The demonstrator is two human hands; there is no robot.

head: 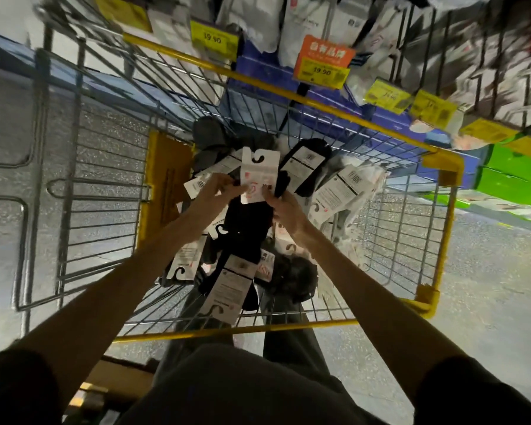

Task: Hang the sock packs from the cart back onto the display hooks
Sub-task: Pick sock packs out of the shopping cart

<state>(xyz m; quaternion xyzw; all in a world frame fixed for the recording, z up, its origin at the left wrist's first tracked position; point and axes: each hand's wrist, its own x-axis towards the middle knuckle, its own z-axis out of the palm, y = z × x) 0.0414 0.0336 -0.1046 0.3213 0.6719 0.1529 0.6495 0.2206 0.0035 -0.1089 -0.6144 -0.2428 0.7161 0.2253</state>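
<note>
Shop aisle, display hooks [329,19] along frame top; at centre the left hand [216,193] and right hand [285,214] pinch one sock pack [259,176] over the cart [288,98]; a loose pinch could drop it, or its hanger snag neighbouring packs.

The cart [83,167] is grey metal wire with a glossy yellow rim [288,97]. The packs [249,222] are soft knit cloth under matt white card [259,176]. The floor [488,286] looks speckled and shiny.

Yellow price tags [213,39] are shown in a row up top, an orange label [325,52] is set among them, and green boxes [515,176] are seen at right above the speckled floor [488,302]
</note>
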